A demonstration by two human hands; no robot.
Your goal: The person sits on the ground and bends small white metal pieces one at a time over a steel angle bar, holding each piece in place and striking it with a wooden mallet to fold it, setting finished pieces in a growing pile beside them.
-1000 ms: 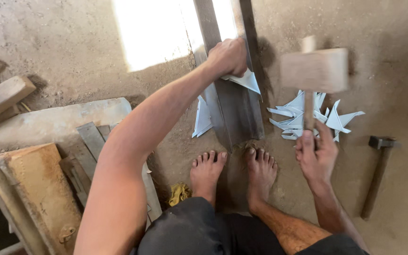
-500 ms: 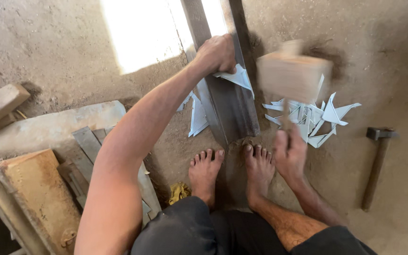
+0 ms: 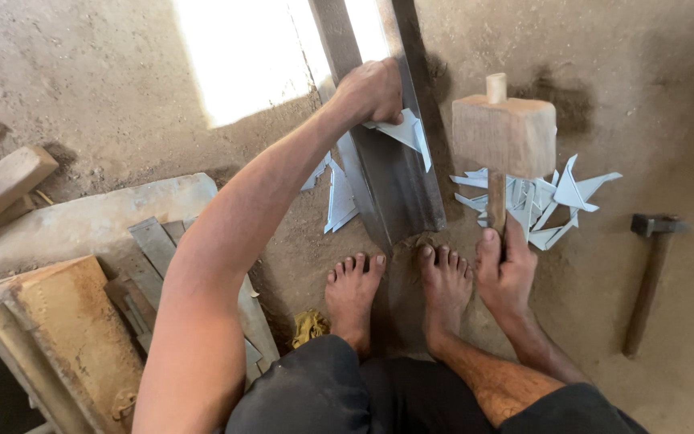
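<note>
Two hands at work over one long grey metal channel (image 3: pixel 387 173), lying on the dirt floor (image 3: pixel 82 72) and running away from the person's bare feet (image 3: pixel 399 293). Left hand (image 3: pixel 373 90): closed over the channel's upper edge, pinning a pale sheet-metal offcut (image 3: pixel 405 133) against it. Right hand (image 3: pixel 506 273): wrapped tight round the handle of a wooden mallet (image 3: pixel 504 135), head raised just right of the channel. Judged good practice: keep the mallet face square to the metal and the left fingers clear of the striking line. Surrounding items: scattered pointed sheet-metal scraps (image 3: pixel 548 197) right of the channel beneath the mallet, more scraps (image 3: pixel 339 197) on its left; steel hammer (image 3: pixel 651 273) lying well apart at right; stone slab (image 3: pixel 82 221), flat metal strips (image 3: pixel 154 249) and rusty box (image 3: pixel 70 337) at left. Obstructions: sharp scraps near the toes.
</note>
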